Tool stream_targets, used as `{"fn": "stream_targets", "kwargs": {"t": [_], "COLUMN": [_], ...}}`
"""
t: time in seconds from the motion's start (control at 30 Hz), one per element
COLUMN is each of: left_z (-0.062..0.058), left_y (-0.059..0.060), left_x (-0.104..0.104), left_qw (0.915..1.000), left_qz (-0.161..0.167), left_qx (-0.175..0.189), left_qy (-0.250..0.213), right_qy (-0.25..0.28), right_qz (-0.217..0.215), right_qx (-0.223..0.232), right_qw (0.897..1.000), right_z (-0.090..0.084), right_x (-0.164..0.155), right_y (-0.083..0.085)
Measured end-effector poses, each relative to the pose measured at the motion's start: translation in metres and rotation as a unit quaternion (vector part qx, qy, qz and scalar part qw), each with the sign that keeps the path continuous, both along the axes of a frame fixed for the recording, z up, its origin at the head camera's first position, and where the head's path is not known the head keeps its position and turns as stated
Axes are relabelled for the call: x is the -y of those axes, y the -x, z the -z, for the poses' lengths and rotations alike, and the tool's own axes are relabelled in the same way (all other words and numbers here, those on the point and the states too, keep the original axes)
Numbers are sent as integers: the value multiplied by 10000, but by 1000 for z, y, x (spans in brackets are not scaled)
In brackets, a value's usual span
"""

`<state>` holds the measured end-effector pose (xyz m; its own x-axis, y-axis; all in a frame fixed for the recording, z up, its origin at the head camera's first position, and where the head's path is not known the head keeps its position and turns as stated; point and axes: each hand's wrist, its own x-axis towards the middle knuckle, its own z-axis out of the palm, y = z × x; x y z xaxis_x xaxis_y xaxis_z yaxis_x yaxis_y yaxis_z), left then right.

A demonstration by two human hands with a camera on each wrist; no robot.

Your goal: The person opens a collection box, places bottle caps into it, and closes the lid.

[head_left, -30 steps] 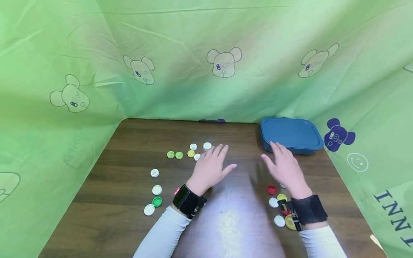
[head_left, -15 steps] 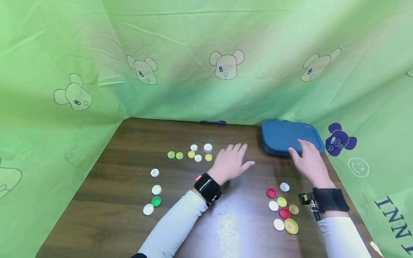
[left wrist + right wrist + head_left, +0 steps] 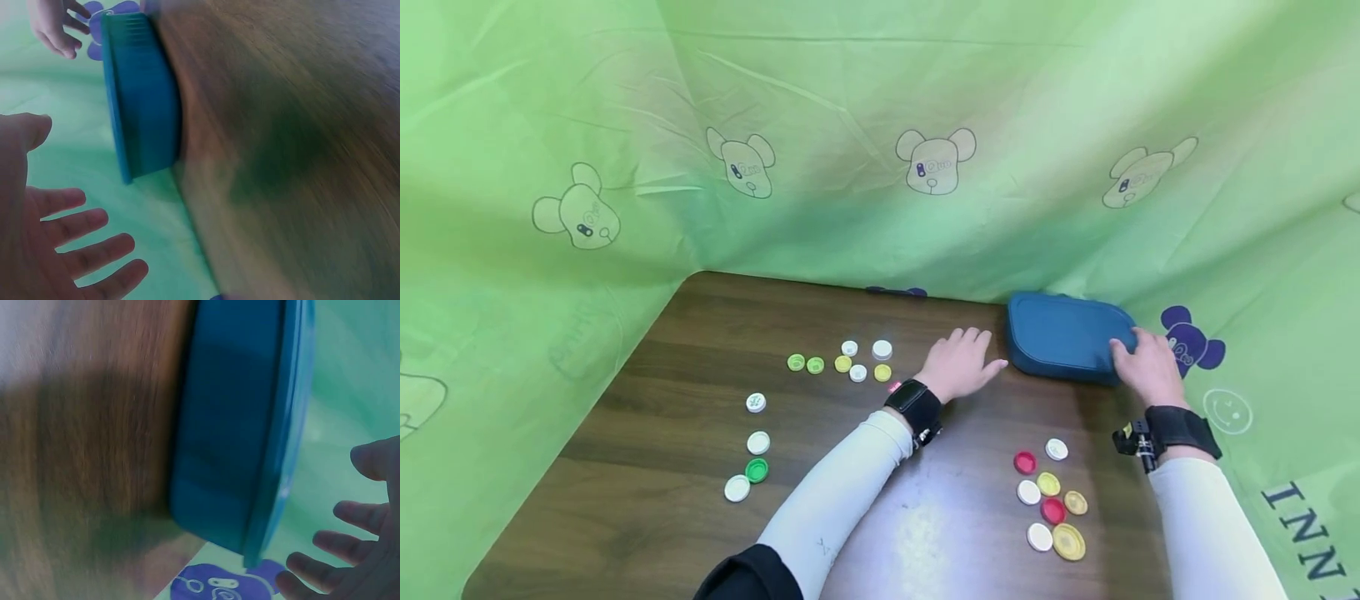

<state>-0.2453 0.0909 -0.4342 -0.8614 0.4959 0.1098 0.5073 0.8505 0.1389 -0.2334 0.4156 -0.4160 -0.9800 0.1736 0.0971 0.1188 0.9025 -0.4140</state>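
While bottle caps are lying scattered across a dark wooden table (image 3: 700, 433), a person is bringing both hands to a teal lidded container (image 3: 1063, 337) that is sitting at the table's far right corner, against a green cartoon-bear backdrop (image 3: 880, 125). The left hand (image 3: 958, 364) is hovering just beside the container's left end, fingers spread and relaxed, holding nothing; the left wrist view is showing the open palm (image 3: 31, 250) near the box (image 3: 140, 100) but apart from it. The right hand (image 3: 1142, 367) is sitting at the container's right end, fingers loosely extended; whether they are touching the lid's rim cannot be told, and in the right wrist view the fingertips (image 3: 350, 544) are lying just beside the lid's edge (image 3: 287, 425). Green, yellow and white caps (image 3: 842, 363) are lying left of the left hand, a second group (image 3: 752, 446) nearer the table's left edge, and red, yellow and white caps (image 3: 1048, 500) are clustering beside the right forearm.
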Motion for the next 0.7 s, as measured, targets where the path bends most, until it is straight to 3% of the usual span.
{"fn": "stream_targets", "kwargs": {"t": [0.17,0.37,0.7], "left_z": [8,17,28], "left_y": [14,28,34], "left_x": [-15,-26,-28], "left_qw": [9998,9997,9980], "left_qz": [-76,-201,-362], "left_qx": [176,94,297], "left_qy": [25,-124,-417], "right_qy": [82,128,241], "right_qz": [236,325,347], "right_qx": [283,724,785], "right_qw": [9993,9968,9960], "right_z": [14,26,32], "right_x": [-14,-21,-13], "right_y": [12,20,18]}}
